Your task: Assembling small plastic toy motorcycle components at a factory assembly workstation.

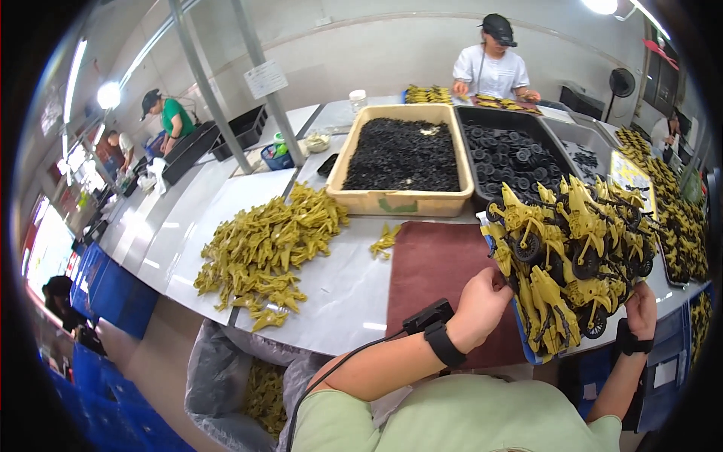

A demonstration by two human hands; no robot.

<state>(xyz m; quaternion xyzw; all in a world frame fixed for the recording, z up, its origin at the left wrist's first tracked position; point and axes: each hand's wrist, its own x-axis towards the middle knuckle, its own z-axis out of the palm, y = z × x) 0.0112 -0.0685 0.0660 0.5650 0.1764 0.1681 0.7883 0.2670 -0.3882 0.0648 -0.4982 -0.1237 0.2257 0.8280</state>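
Note:
Between my two hands is a blue-edged tray (538, 359), tilted toward me. It is loaded with several yellow toy motorcycles (578, 260) with black wheels and handlebars. My left hand (484, 303) is closed on the tray's left edge. On the opposite edge my right hand (642, 310) is closed too, its fingers partly hidden by the load. Beneath and left of the tray lies a dark red mat (425, 279) on the table. A loose yellow toy part (385, 240) rests just left of the mat.
A heap of yellow toy parts (275, 245) lies on the left. Behind the mat stand a beige tub (399, 202) of small black parts and a black tub (520, 154) of wheels. More finished toys (678, 211) fill the right side. A co-worker (493, 68) sits across the table.

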